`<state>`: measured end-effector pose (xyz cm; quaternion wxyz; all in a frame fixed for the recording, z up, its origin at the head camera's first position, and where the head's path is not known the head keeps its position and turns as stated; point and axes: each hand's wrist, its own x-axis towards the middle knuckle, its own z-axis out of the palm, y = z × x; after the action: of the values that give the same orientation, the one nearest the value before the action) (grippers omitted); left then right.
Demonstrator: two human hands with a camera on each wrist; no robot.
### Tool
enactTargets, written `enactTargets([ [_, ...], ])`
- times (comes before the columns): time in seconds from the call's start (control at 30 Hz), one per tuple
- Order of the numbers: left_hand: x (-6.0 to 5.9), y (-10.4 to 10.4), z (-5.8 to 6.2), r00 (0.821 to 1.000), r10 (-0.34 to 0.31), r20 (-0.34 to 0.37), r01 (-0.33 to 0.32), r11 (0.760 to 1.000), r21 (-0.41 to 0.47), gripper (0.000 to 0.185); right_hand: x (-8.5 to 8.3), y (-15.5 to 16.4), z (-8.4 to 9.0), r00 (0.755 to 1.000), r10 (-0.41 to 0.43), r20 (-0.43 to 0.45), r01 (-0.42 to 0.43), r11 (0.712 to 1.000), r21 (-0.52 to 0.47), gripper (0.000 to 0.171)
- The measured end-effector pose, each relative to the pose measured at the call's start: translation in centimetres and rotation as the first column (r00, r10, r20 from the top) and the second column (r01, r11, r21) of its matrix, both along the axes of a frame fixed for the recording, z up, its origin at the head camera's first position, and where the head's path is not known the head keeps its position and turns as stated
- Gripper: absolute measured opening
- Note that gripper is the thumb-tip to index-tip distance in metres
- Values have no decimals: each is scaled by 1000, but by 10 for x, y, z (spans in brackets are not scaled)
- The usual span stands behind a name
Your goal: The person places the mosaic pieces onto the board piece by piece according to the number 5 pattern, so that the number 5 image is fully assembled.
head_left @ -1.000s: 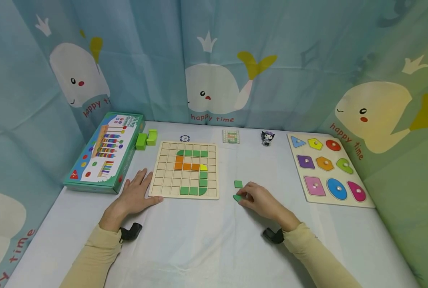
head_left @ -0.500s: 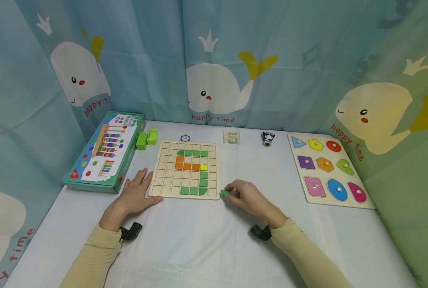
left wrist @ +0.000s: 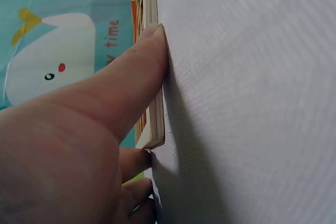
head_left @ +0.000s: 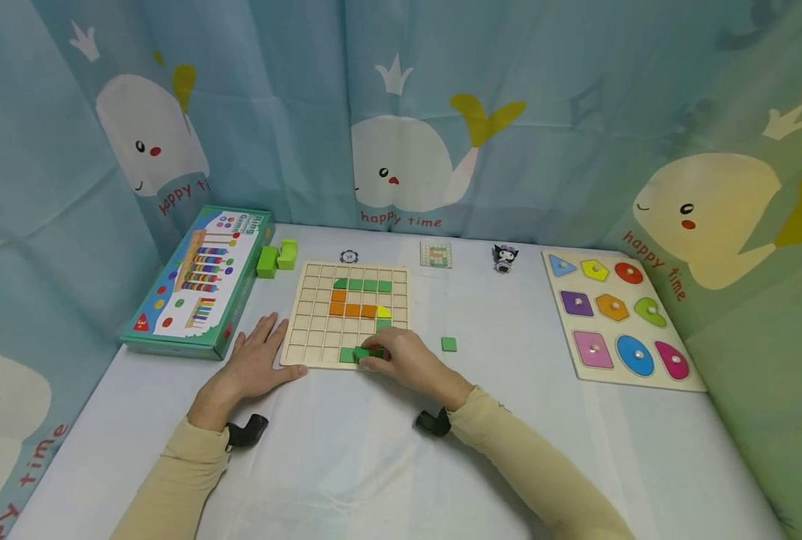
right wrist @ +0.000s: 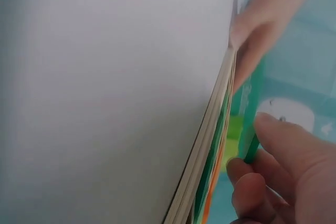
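Note:
A wooden grid board (head_left: 313, 322) lies mid-table, with green, orange and yellow tiles set in its cells. My right hand (head_left: 414, 361) is above the board's front row, pinching a green tile (head_left: 361, 352) between thumb and fingertips. In the right wrist view that green tile (right wrist: 252, 148) appears edge-on, held apart from the board. Part of the front row is hidden under my right hand. At the board's front left corner rests my left hand (head_left: 248, 367), fingers spread on the tablecloth. Its thumb (left wrist: 142, 61) touches the board's front edge.
One loose green square tile (head_left: 449, 344) lies right of the board. Behind are a pattern card (head_left: 436, 255), a round chip (head_left: 349, 256) and a small figurine (head_left: 505, 258). A game box (head_left: 198, 285) and green blocks (head_left: 275, 259) stand left; a shape puzzle (head_left: 620, 319) lies right.
My right hand has picked up the curved green tile from the table and carried it left over the board's front row. My left hand has stayed in place.

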<state>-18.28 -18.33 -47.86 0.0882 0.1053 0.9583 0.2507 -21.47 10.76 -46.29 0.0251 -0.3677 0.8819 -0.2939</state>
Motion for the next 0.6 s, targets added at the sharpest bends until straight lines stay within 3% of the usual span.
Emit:
enactTargets([
  [0.37, -1, 1, 1, 1000, -4, 8, 4, 1000, -6, 95, -6, -41, 1, 997, 77, -34, -75, 996, 42, 23],
  [0.6, 0, 0, 2, 1000, -9, -1, 9, 1000, 3, 94, -7, -54, 1, 997, 69, -42, -65, 993, 95, 23],
])
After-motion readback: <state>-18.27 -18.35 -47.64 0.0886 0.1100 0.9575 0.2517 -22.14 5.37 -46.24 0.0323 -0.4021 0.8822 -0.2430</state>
